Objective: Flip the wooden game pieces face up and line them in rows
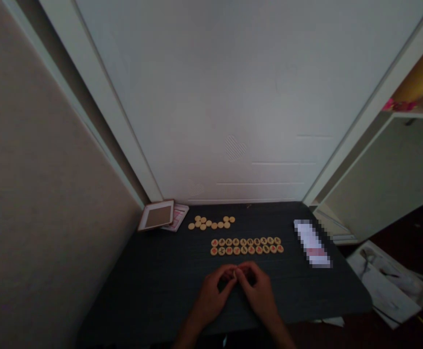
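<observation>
My left hand (214, 292) and my right hand (255, 288) meet fingertip to fingertip above the dark table, just in front of two rows of round wooden pieces (243, 250). A small pale disc (235, 274) shows between the fingertips, pinched by both hands. The pieces in the two rows lie side by side, marked with red or dark characters. Behind them, to the left, a looser group of plain round pieces (203, 226) shows no markings.
At the table's back left, a framed board (156, 216) lies partly over a pink-and-white sheet (178, 216). A blurred white and red item (312, 244) is on the right. A white panel (233, 97) rises behind the table (153, 286). A box (389, 283) stands beyond the right edge.
</observation>
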The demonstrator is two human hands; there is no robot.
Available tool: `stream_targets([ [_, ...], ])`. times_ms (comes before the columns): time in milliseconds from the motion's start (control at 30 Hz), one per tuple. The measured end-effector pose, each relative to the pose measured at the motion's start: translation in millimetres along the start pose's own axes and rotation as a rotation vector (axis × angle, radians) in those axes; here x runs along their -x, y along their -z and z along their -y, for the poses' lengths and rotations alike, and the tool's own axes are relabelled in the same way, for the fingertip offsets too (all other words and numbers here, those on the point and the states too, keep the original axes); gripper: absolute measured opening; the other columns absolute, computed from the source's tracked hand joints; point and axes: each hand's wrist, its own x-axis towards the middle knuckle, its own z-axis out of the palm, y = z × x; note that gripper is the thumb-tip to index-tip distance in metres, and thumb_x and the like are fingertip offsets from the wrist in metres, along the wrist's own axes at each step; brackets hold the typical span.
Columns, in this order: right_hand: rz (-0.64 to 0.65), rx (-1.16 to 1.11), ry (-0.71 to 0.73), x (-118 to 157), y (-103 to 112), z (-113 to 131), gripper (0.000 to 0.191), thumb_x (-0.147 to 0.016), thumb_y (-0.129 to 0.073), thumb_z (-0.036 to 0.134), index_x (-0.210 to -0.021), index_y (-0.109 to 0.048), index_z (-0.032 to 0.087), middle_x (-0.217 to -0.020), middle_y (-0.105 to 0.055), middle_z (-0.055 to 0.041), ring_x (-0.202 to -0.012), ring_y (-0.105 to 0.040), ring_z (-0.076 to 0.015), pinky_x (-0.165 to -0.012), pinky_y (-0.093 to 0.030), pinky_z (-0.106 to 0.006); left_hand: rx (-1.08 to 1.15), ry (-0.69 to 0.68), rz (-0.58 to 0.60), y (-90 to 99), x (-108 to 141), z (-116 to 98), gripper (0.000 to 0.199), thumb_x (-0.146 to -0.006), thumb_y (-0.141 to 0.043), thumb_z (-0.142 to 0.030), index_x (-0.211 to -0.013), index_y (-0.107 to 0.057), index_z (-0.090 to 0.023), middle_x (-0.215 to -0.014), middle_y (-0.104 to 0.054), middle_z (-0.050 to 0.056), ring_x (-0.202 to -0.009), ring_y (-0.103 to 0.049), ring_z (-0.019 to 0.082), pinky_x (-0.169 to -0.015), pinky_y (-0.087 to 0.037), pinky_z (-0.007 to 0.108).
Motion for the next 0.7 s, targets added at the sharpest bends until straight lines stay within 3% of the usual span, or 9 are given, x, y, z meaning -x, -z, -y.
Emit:
stream_targets([
  [367, 0.052, -0.030, 0.039, 0.6, 2.9, 6.1, 0.025, -0.095, -0.059, 0.042, -0.103, -0.071, 0.022, -0.099, -0.076, -0.0061, -0.090, -0.071, -0.0220, -0.082, -0.054, -0.029, 0.001, 0.046, -0.046, -0.5, -0.9, -1.9, 0.026, -0.095, -0.059, -0.039, -0.115, -0.068, -0.026, -0.105, -0.077, 0.003, -0.096, -0.072, 0.021, -0.091, -0.055, 0.031],
  [700, 0.077, -0.056, 0.063, 0.4, 2.6, 5.9, 0.023, -0.094, -0.062, 0.040, -0.109, -0.069, 0.023, -0.101, -0.075, -0.0062, -0.090, -0.071, -0.0224, -0.082, -0.055, -0.031, 0.111, 0.020, -0.051, 1.1, -3.8, -0.9, 0.023, -0.094, -0.061, -0.036, -0.113, -0.066, -0.025, -0.106, -0.077, 0.004, -0.097, -0.072, 0.021, -0.090, -0.055, 0.030],
])
